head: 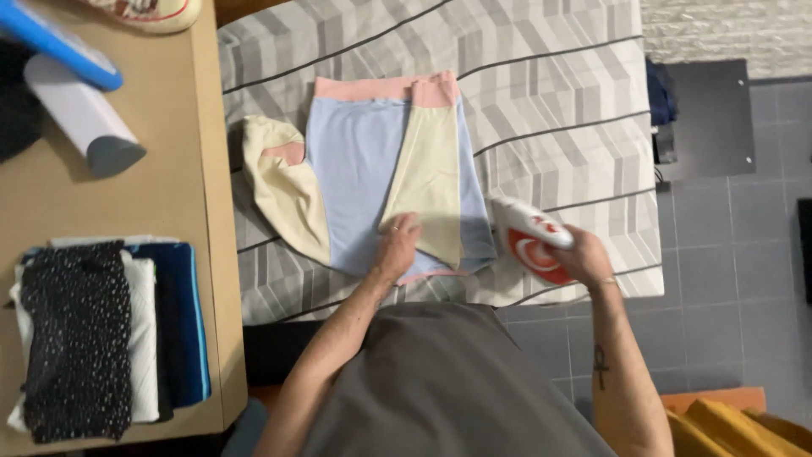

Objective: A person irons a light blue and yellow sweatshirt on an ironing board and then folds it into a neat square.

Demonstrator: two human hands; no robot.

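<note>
Centrally, the left hand presses flat, open, on the pastel garment; the right hand grips the red-white iron, its handle hidden.

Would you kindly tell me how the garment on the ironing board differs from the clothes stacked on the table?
The garment on the board is a single piece spread flat; the stacked clothes are several pieces folded in a pile. The garment is pastel blue, cream and pink; the stack is black speckled, white and dark blue. The left hand presses on the garment, while the right hand grips the iron; nothing touches the stack. Both are fabric.
</note>
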